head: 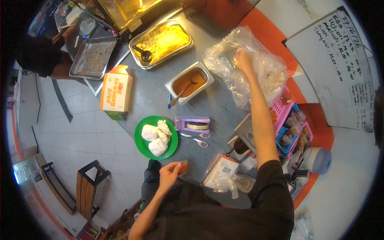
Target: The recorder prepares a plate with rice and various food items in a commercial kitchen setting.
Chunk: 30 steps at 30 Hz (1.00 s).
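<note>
My left hand (169,176) pinches a small clear sachet (183,167) with orange-brown contents, close to the table's front edge. My right hand (244,62) reaches into the mouth of a large clear plastic bag (267,57); its fingertips are hidden, so I cannot see what they hold. Just beyond my left hand sits a green plate (139,144) with white rounded lumps (158,147) and a crumbly white heap (163,127). A lilac tape dispenser (183,123) and scissors (196,140) lie beside the plate. A steel pan of brown sauce (189,87) holds a spoon (183,92).
A metal tray of yellow food (168,40) with a black scoop stands farther back. A printed carton (115,90) stands at the left edge. Another person (39,57) is near a used metal tray (93,58). Plastic baskets (282,112) and a lidded steel container (246,130) crowd the right.
</note>
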### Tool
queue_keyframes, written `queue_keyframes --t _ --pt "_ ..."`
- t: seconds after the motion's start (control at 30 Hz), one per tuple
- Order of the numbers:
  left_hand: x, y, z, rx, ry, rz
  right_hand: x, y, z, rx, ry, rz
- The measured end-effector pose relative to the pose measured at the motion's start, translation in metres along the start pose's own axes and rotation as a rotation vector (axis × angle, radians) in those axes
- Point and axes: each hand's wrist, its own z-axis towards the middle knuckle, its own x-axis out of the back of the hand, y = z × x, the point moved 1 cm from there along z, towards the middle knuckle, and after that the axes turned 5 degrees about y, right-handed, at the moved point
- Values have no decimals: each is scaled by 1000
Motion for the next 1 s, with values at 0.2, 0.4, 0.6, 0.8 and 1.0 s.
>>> queue_keyframes --t 0.2,0.4,0.6,0.8,1.0 --pt "-46 -14 28 -44 -67 25 -16 -7 -13 -69 -136 -182" --pt "-49 -27 32 -88 -3 52 67 -41 -70 -139 163 274" --pt "-52 -37 43 -141 48 -55 98 -39 -111 -75 518 352" --pt "-58 -56 50 -260 53 -10 98 -32 -98 -446 491 982" --pt "-42 -51 44 -569 30 238 138 -83 -197 -567 125 1594"
